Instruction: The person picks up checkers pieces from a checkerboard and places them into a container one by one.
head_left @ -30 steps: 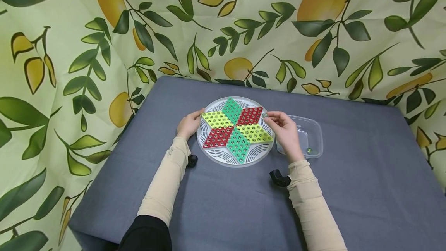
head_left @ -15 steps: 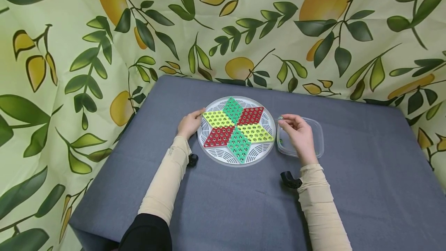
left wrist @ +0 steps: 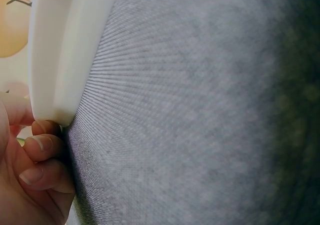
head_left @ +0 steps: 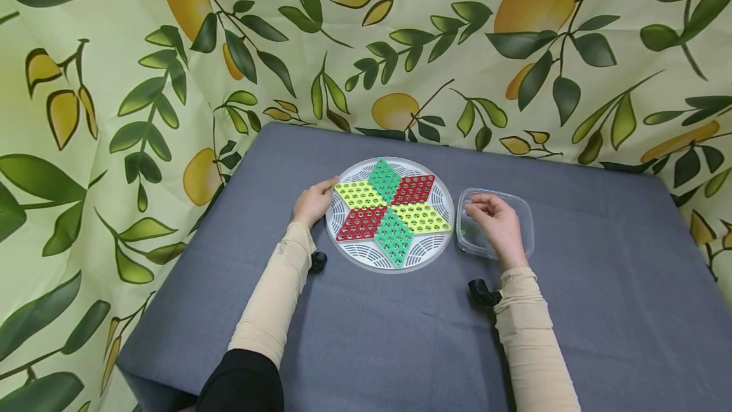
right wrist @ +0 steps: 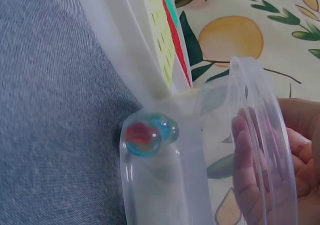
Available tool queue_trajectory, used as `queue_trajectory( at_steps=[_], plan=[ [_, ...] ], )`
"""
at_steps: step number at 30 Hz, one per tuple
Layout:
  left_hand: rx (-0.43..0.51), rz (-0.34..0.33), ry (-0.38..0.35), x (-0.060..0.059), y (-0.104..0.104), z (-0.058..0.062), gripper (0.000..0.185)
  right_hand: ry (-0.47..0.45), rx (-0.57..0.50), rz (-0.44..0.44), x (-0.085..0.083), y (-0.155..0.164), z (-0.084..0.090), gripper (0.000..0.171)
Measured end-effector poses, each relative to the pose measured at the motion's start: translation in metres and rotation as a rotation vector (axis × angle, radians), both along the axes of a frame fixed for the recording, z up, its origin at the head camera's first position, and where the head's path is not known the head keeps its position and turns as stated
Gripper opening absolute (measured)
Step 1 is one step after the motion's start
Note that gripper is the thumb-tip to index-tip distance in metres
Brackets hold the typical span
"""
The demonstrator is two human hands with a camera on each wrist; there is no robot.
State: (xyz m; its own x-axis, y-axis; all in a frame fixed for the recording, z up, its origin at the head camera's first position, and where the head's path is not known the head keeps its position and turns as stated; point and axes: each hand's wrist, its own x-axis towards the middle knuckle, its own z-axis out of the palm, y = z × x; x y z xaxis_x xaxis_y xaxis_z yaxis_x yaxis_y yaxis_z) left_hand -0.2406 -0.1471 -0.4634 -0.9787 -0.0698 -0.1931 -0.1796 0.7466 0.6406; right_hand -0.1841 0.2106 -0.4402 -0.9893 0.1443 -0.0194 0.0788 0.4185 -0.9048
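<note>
A round white board (head_left: 372, 259) with a star of red, green and yellow perforated diamonds lies on the grey table. My left hand (head_left: 313, 202) grips its left rim, thumb on top. In the left wrist view the fingers (left wrist: 40, 160) curl under the white board edge (left wrist: 55, 60). My right hand (head_left: 497, 221) hovers inside a clear plastic container (head_left: 525, 212) just right of the board, fingers loosely bent with nothing seen in them. Two glass marbles (right wrist: 145, 137) sit in the container's corner beside the board edge (right wrist: 167, 50). My fingers (right wrist: 300, 150) show through the container wall (right wrist: 260, 135).
The grey tablecloth (head_left: 400, 336) has bare cloth in front of and behind the board. A leaf-and-lemon print curtain (head_left: 366, 37) closes the back and both sides. Black wrist-camera mounts (head_left: 483, 292) sit by each forearm.
My right hand left the board's right edge with a marble pinched, moved right over the container and lowered into it. The left hand and board stayed put.
</note>
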Motion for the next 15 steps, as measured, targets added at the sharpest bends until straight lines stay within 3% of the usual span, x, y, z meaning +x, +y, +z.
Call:
queue_trajectory(
  at_steps=[7, 15],
  plan=[
    [0.005, 0.001, 0.002, -0.0003, 0.0004, -0.0016, 0.041, -0.1, 0.135, 0.049, -0.0042, 0.0084, -0.0001, 0.031],
    [0.005, 0.004, 0.006, -0.0006, -0.0002, -0.0021, 0.041, -0.128, 0.176, 0.085, -0.0077, 0.0108, -0.0028, 0.031]
  ],
)
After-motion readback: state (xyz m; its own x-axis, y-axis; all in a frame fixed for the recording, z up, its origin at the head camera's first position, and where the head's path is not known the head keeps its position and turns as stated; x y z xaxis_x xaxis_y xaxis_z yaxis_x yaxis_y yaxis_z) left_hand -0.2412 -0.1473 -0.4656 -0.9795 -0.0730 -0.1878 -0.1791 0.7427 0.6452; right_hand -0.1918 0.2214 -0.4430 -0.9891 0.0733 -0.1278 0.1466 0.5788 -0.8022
